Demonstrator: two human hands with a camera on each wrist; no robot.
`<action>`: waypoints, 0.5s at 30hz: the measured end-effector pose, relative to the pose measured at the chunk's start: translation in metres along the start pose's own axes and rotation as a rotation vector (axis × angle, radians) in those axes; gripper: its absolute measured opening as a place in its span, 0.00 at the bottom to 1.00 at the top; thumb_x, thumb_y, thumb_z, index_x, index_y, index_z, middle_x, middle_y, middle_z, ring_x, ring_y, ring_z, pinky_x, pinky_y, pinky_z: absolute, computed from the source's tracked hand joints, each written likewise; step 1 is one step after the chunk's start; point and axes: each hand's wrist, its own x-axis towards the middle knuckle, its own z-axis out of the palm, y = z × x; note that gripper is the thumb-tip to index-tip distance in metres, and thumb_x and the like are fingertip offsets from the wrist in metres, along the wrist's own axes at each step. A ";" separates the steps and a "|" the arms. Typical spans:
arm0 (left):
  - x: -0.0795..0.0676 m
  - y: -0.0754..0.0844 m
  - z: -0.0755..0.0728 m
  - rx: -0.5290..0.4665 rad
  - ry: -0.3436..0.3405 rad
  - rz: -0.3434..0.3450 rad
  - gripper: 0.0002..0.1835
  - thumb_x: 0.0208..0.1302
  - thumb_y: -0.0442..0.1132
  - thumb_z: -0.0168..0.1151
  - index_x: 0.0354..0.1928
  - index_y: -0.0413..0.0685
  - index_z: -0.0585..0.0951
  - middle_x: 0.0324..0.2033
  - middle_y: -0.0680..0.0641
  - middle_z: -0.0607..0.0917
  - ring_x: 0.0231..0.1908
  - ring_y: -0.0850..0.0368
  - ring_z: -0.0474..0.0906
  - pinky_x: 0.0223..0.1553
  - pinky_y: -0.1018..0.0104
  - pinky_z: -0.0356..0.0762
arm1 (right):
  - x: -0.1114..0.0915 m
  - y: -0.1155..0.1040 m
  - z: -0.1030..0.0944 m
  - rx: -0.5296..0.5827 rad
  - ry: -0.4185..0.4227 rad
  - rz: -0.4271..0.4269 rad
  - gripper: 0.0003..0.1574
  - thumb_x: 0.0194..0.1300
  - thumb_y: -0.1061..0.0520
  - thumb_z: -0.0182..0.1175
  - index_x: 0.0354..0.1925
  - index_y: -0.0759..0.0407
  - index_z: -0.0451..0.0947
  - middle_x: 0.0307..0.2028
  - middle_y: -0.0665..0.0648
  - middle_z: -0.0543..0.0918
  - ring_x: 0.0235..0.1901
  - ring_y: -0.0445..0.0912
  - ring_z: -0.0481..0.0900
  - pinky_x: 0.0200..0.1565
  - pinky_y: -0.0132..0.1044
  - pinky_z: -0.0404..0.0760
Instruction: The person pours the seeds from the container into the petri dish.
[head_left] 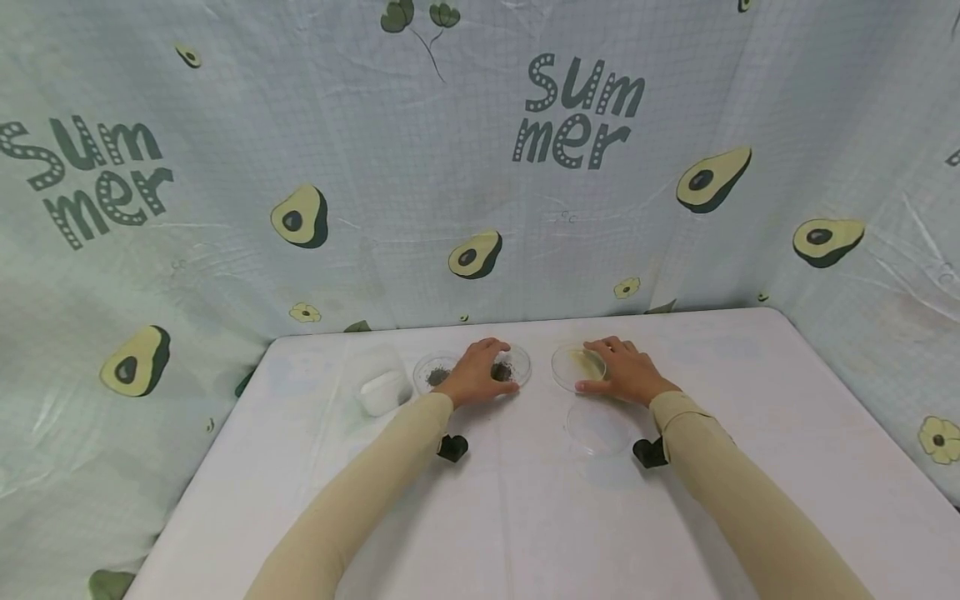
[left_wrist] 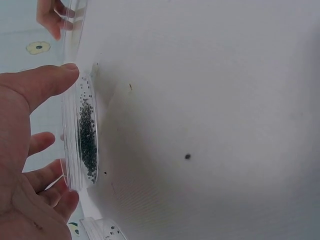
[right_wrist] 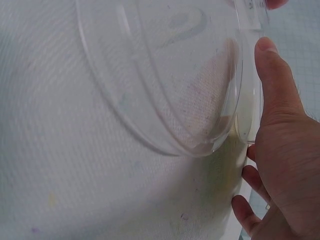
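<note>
My left hand [head_left: 477, 372] holds a clear petri dish [head_left: 521, 358] of dark granules, with thumb and fingers at opposite sides of its rim. In the left wrist view the granules [left_wrist: 88, 140] show through the dish wall. My right hand [head_left: 630, 375] grips a second petri dish [head_left: 564, 371] with pale yellowish contents, thumb at the near side and fingers at the far side. Nearer to me lies an empty-looking clear round dish or lid [head_left: 596, 429], large in the right wrist view. Another petri dish [head_left: 422, 367] with dark granules stands left of my left hand.
At the left of the dishes is a white rounded object [head_left: 382, 393]; its kind is unclear. A white cloth covers the table [head_left: 510, 517]. Behind the table's back edge hangs a printed curtain [head_left: 397, 192]. A few dark specks [left_wrist: 188, 156] lie on the cloth.
</note>
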 end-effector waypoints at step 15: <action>-0.004 -0.004 -0.006 0.020 0.006 -0.014 0.43 0.59 0.58 0.66 0.72 0.53 0.60 0.73 0.46 0.58 0.74 0.48 0.53 0.73 0.50 0.54 | -0.001 -0.003 -0.002 0.003 -0.001 -0.004 0.52 0.57 0.32 0.64 0.70 0.56 0.62 0.65 0.69 0.65 0.64 0.66 0.62 0.60 0.69 0.64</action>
